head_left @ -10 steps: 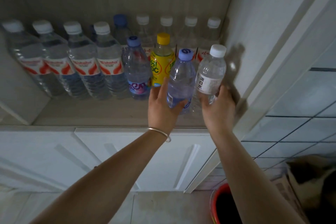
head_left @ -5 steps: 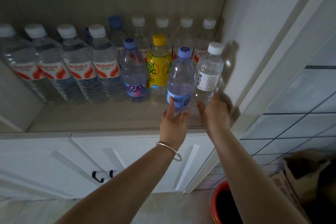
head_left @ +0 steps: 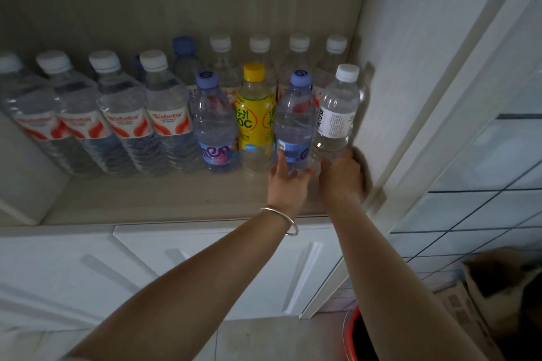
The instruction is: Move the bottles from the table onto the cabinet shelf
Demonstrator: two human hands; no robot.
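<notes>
Far left of the shelf (head_left: 140, 199), our red-label bottles (head_left: 123, 114) stand in a row, upright, well away from us. Next right, the pink-label bottle (head_left: 215, 126) and the yellow bottle (head_left: 254, 114), both untouched. Now our left hand (head_left: 286, 182): fingers loose and spread, index tip laid on the base of the purple-cap bottle (head_left: 294, 123), nothing gripped. That bottle stands upright, straight ahead of those fingers, toward the shelf's back. Right beside it, our right hand (head_left: 341, 176) wraps the foot of the white-cap bottle (head_left: 337, 111), upright too, hard against the shelf's right wall. Both sit on the shelf, we judge; letting go and drawing back toward the front edge comes next.
</notes>
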